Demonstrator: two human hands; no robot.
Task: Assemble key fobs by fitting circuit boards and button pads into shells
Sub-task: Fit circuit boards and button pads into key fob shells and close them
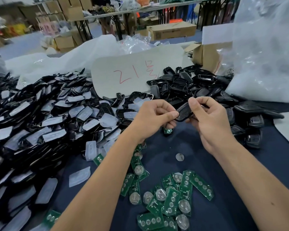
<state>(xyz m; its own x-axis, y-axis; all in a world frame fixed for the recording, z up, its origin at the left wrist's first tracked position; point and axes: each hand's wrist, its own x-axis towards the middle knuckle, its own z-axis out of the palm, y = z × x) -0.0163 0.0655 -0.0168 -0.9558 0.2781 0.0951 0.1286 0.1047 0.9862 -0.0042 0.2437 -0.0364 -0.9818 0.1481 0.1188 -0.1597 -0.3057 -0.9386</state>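
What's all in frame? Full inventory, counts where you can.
key fob shell: one, black, held between both hands above the table
circuit boards: many, green with silver coin cells, loose pile near centre
loose coin cell: one, silver, alone on the cloth above the boards
shells with button pads: large heap, black with translucent white pads, left side
empty shells: heap, black, back right
cardboard sign: one, pale, red handwriting, behind the heaps
plastic bags: several, clear or white, right and back
table cloth: one, dark blue
cardboard boxes: several, brown, background floor
left hand: pinches the shell's left end
right hand: pinches the shell's right end
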